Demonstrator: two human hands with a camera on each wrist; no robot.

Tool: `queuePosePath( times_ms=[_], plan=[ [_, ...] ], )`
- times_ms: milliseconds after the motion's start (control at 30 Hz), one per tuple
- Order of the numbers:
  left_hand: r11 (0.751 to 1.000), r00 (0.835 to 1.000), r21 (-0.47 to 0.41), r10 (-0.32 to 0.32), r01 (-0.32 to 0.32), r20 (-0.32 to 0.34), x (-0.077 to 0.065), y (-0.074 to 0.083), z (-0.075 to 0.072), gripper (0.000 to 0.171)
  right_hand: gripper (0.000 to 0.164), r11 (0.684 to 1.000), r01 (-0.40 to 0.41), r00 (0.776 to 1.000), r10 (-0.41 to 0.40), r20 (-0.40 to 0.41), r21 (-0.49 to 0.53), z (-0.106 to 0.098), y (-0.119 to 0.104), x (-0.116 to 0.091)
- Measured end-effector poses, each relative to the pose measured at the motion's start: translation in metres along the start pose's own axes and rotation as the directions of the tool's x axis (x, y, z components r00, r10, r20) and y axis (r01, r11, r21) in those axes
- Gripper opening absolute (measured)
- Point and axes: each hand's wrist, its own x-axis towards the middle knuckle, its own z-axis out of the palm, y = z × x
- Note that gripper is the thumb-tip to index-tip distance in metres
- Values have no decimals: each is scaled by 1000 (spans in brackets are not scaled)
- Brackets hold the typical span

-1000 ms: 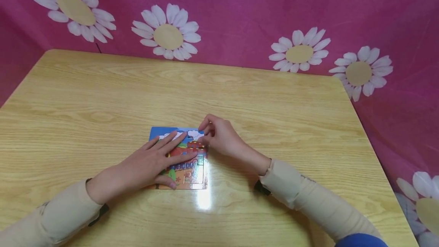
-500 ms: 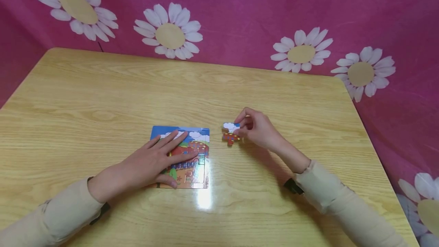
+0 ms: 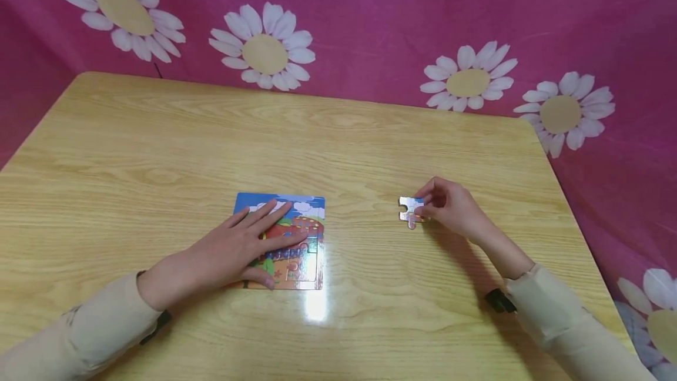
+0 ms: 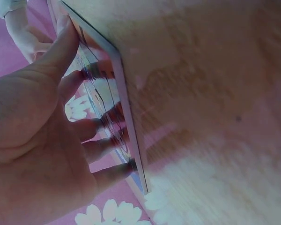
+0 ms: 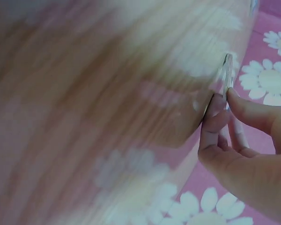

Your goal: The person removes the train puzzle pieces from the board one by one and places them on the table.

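A small jigsaw puzzle with a blue sky, white clouds and a red shape lies flat left of the table's middle. My left hand rests on it with fingers spread, covering much of its left part. In the left wrist view those fingertips touch the puzzle's face. Off to the right, my right hand pinches a jigsaw piece between thumb and fingers. The right wrist view shows the piece nearly edge-on; whether it touches the table cannot be told.
The light wood table has a glossy surface, with a bright reflection just below the puzzle. Behind it hangs a magenta cloth printed with white daisies. Bare tabletop lies between the puzzle and the right hand.
My right hand was at the puzzle's upper right corner; it has since moved right across the table, carrying the jigsaw piece away. The left hand has kept its place on the puzzle.
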Motion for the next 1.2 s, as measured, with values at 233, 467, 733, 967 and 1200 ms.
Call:
queuePosePath(
  times_ms=[233,467,733,967,1200],
  plan=[
    [1000,1000,10,6,-6,-5,0,0,0,74,18,993,-32,999,33,13,-114,-12,9,-6],
    [1000,1000,15,-2,2,-25,-1,-1,2,75,15,985,10,999,-3,38,-175,-14,8,-6],
    [1000,999,-6,4,-4,-47,-3,-2,5,76,17,990,17,999,-12,40,-139,-14,2,-7],
    [999,997,-32,-20,18,-68,-9,0,3,71,23,989,10,994,-26,107,148,15,-35,7],
    [993,993,-60,-100,97,-63,-21,-3,0,66,28,924,-50,973,-40,227,379,71,-82,35]
  ],
)
